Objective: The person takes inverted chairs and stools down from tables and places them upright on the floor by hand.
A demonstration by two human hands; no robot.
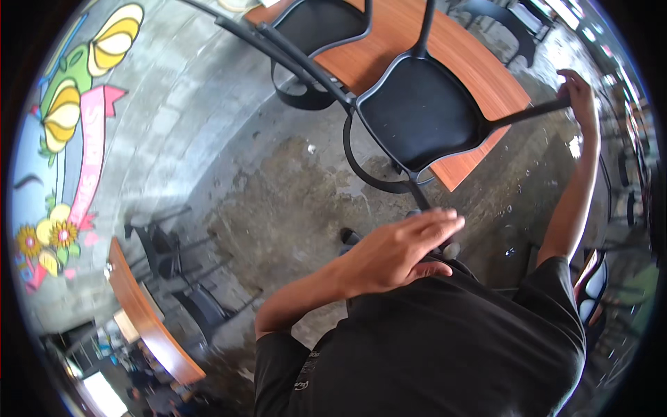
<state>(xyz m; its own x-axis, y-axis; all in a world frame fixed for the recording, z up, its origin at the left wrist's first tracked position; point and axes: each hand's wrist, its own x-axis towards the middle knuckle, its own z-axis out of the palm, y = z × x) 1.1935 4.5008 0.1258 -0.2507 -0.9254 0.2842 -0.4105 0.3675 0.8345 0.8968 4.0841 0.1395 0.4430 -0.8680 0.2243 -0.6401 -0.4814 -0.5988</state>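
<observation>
A black plastic chair (422, 112) lies over the wooden tabletop (487, 68), its legs spread outward and its curved backrest hanging beyond the table edge. At the lower chair leg is my left hand (398, 250), fingers extended and thumb apart; it hides the leg's end, so its hold cannot be told. My right hand (578, 99) has its fingers curled around the end of the right-hand leg, arm stretched out. Another black chair (323, 23) rests on the same tabletop, farther up, with its curved back over the edge.
The concrete floor (292, 182) has damp-looking patches. A block wall with a painted mural (91, 151) rises at left. Lower left are another wooden table (151, 328) and black chairs (206, 310). More dark chairs (500, 21) stand at upper right. People show dimly at lower left.
</observation>
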